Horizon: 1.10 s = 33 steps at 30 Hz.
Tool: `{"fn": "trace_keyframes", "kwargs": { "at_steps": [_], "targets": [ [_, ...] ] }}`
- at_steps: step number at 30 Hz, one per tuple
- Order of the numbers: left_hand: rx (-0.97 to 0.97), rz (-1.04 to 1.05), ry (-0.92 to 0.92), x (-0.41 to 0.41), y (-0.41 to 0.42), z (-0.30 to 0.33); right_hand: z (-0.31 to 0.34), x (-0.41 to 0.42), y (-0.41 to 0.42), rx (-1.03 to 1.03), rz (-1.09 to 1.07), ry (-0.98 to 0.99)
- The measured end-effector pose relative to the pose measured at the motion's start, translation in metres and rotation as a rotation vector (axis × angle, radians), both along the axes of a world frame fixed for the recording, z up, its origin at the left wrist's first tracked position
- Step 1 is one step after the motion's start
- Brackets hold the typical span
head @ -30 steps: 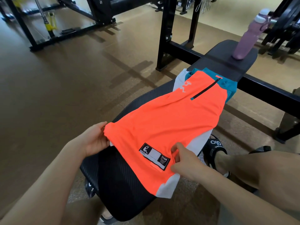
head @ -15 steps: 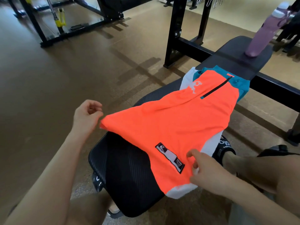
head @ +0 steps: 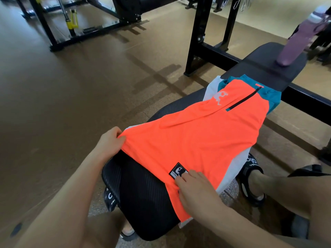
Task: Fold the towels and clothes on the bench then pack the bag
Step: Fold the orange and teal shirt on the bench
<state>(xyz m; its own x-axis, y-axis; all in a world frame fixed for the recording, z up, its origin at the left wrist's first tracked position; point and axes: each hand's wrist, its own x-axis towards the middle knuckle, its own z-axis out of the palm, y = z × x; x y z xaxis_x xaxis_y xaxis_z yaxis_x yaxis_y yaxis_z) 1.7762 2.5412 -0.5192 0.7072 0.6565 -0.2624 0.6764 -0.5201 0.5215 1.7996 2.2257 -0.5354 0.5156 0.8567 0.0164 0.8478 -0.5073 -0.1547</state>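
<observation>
Head view, person seated astride the padded black tabletop [head: 143, 197], looking down its length.

Right hand [head: 195, 194]: lies on the near hem of the orange shorts [head: 193, 140], fingers curled, tips at the black-and-white patch [head: 178, 171], which they partly cover. Appears to pinch the fabric at the hem; the grip underneath is hidden.

Left hand [head: 111, 142]: at the left near corner of the shorts, fingers curled round the orange edge, thumb on top. Holds that corner slightly above the pad.

Orange shorts: spread lengthwise along the tabletop, near hem toward the person, waistband away. White side panels show at the right edge and near corner; the right edge hangs over the side of the pad. A white figure logo [head: 220, 97] and a black zip pocket [head: 243, 101] sit near the far end. Teal waistband [head: 268, 94] at the far end.

Below: sandalled feet on the floor on either side of the bench, right sandal [head: 250, 178] black with white lettering.

Farther: a purple water bottle [head: 297, 42] stands upright on the far end of the tabletop, well apart from the shorts. Black rack uprights [head: 198, 33] stand on the brown floor [head: 62, 95] to the left of it. More black equipment with a yellow part [head: 72, 20] is at the far left.
</observation>
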Motion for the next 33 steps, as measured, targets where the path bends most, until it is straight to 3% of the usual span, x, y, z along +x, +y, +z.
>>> {"fn": "trace_keyframes", "kwargs": {
  "at_steps": [2, 5, 7, 9, 12, 14, 16, 19, 22, 26, 29, 33],
  "targets": [
    [-0.069, 0.097, -0.042, 0.000, 0.007, 0.004, 0.001, 0.001, 0.004, 0.049, 0.004, 0.051],
    [-0.483, 0.365, -0.243, -0.002, 0.012, 0.013, 0.012, 0.000, 0.015, 0.134, 0.012, 0.236],
    [-0.633, 0.450, -0.274, -0.009, 0.018, 0.017, 0.015, -0.002, 0.023, 0.134, 0.048, 0.340],
    [-0.507, 0.437, -0.156, -0.018, 0.024, 0.019, 0.012, -0.005, 0.029, 0.087, 0.106, 0.352],
    [-0.090, 0.335, 0.243, -0.027, 0.034, 0.008, 0.006, -0.014, 0.034, 0.025, 0.181, 0.284],
    [-0.020, 0.262, 0.372, -0.028, 0.031, -0.001, 0.008, -0.016, 0.038, -0.017, 0.227, 0.281],
    [0.023, 0.176, 0.451, -0.023, 0.021, -0.005, 0.020, -0.006, 0.040, -0.041, 0.212, 0.409],
    [0.124, -0.013, 0.372, -0.003, 0.000, -0.007, 0.040, 0.049, 0.042, 0.062, 0.019, 0.603],
    [0.115, -0.277, 0.173, 0.020, -0.035, -0.005, 0.050, 0.137, 0.049, 0.212, -0.188, 0.490],
    [0.250, -0.480, 0.207, 0.043, -0.066, -0.007, 0.052, 0.253, 0.070, 0.247, -0.430, 0.329],
    [0.327, -0.491, 0.253, 0.055, -0.071, -0.008, 0.044, 0.321, 0.088, 0.140, -0.447, 0.192],
    [0.385, -0.517, 0.275, 0.068, -0.070, -0.009, 0.024, 0.374, 0.111, -0.314, -0.481, 0.162]
  ]
}}
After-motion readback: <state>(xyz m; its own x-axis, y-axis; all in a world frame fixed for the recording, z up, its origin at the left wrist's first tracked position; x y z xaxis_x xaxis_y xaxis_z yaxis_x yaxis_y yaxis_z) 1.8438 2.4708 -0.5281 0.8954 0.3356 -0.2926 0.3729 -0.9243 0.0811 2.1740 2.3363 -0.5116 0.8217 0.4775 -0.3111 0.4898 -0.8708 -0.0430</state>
